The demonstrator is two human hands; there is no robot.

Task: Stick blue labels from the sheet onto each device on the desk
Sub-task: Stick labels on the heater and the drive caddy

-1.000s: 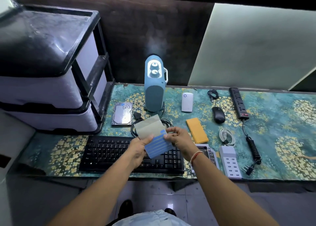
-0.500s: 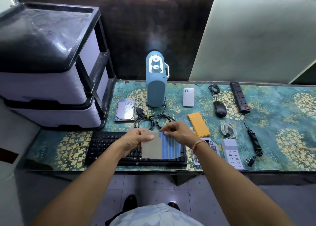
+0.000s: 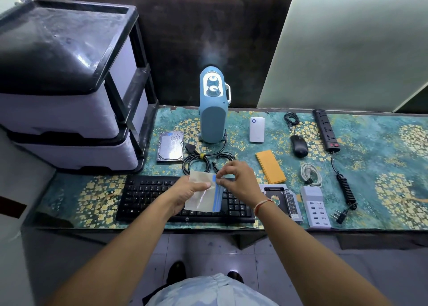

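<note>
I hold the label sheet (image 3: 201,194) above the black keyboard (image 3: 148,197). My left hand (image 3: 185,193) grips its bare beige left part. My right hand (image 3: 238,181) pinches the top end of a blue label (image 3: 216,199) at the sheet's right side. Devices lie on the desk: a hard drive (image 3: 171,146), a blue heater (image 3: 213,111), a white plug-in unit (image 3: 257,129), a black mouse (image 3: 299,146), an orange power bank (image 3: 270,166), a black power strip (image 3: 326,129), a drive caddy (image 3: 287,201) and a white USB charger (image 3: 315,207).
A black and white drawer unit (image 3: 69,102) stands at the desk's left end. Coiled black cables (image 3: 201,163) lie behind the keyboard, a white cable (image 3: 311,175) near the charger. The patterned desk cover (image 3: 382,166) stretches to the right. A wall panel (image 3: 347,51) rises behind.
The sheet has curled so fewer blue strips show. My right hand's fingers have closed on the top of a blue strip at the sheet's upper edge.
</note>
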